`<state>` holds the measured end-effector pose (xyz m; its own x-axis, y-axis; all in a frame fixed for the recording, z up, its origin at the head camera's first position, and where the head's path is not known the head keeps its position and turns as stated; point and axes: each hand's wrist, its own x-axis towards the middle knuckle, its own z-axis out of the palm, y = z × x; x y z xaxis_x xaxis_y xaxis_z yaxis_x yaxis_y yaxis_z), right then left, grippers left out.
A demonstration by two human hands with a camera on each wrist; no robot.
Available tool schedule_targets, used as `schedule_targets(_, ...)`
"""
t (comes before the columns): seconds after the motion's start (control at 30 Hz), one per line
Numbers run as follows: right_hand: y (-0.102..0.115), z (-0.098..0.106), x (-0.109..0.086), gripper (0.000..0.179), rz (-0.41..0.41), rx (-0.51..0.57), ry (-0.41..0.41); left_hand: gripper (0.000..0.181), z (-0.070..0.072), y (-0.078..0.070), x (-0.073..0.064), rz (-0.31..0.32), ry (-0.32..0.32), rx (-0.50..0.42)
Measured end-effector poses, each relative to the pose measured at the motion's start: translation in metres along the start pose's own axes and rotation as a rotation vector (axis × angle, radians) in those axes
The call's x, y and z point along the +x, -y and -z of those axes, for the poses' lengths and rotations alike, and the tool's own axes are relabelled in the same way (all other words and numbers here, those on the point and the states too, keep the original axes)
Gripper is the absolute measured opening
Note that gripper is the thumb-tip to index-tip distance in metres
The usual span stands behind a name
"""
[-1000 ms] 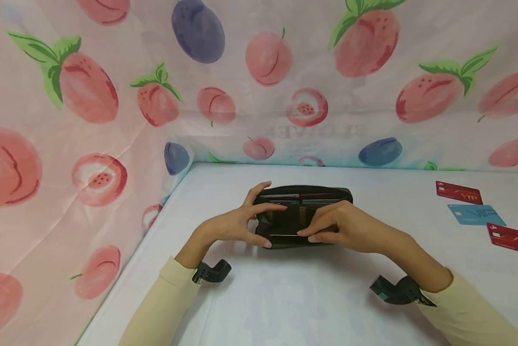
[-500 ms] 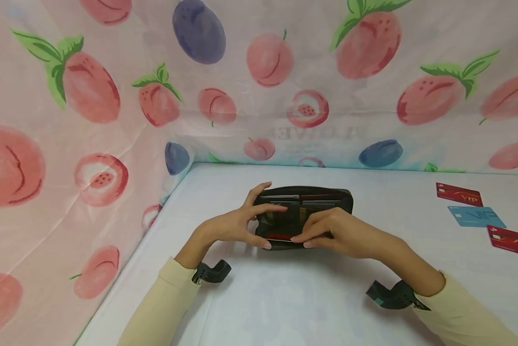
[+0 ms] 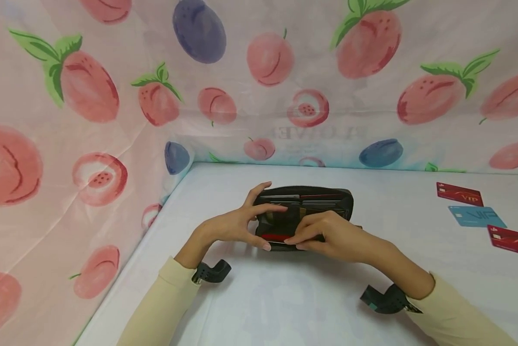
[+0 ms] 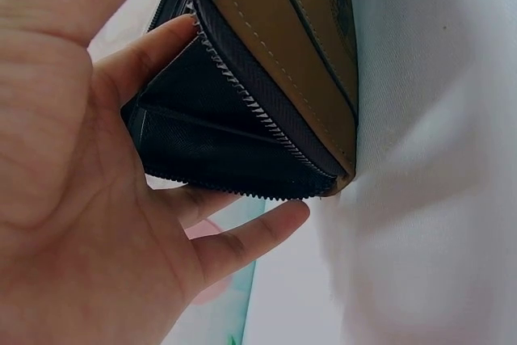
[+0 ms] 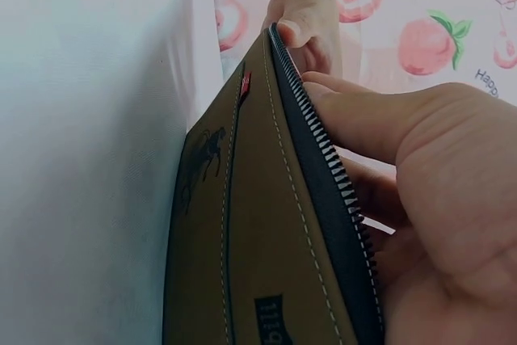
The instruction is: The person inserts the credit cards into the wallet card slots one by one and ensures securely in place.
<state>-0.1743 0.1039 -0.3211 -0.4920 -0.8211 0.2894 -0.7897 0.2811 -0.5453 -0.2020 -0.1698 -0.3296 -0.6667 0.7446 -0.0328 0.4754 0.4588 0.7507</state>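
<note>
A zip-around wallet (image 3: 346,199), unzipped, stands with its mouth spread on the white table; cards show in its far slots. Its outside is brown with pale stitching in the right wrist view. My left hand (image 3: 230,225) grips the wallet's left end, thumb on the near edge, other fingers spread over the far side and inside. In the near part of the wallet a red card (image 3: 276,237) shows as a narrow strip. My right hand (image 3: 341,238) pinches that card's edge between thumb and fingers; the rest of the card is hidden.
On the table at the right lie a red VIP card (image 3: 459,193), a blue VIP card (image 3: 477,216) and another red card (image 3: 513,240) cut by the frame edge. A fruit-patterned cloth (image 3: 241,129) hangs behind and to the left.
My right hand has shifted left and slightly towards me along the wallet's near edge. More of the red card shows now. My left hand has stayed in place.
</note>
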Motion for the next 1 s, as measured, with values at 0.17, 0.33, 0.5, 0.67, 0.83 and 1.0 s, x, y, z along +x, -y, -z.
schedule_targets(0.17,-0.0008,-0.0004,0.0004,0.023,-0.017,0.004,-0.005,0.078,0.0001,-0.0009,0.0,-0.003,-0.003,0.003)
schedule_targets(0.33,-0.0023,-0.0003,0.0004,0.022,-0.041,0.008,-0.009,0.077,-0.0001,-0.0011,0.0003,0.001,0.001,0.002)
schedule_targets(0.5,-0.0041,-0.0009,0.0003,0.02,-0.075,0.031,-0.014,0.075,-0.0003,0.0002,0.0008,0.005,0.007,-0.003)
schedule_targets(0.67,-0.0051,-0.0006,0.0004,0.019,-0.132,0.022,-0.011,0.072,0.0,0.0003,0.0003,0.0,0.01,-0.013)
schedule_targets(0.83,-0.003,0.0006,0.0004,0.02,-0.163,0.025,-0.013,0.069,0.0006,0.0005,0.0002,-0.006,0.014,-0.016)
schedule_targets(1.0,-0.0004,0.0006,0.0006,0.019,-0.2,0.019,-0.023,0.066,0.0007,0.0001,0.0006,-0.013,0.017,-0.025)
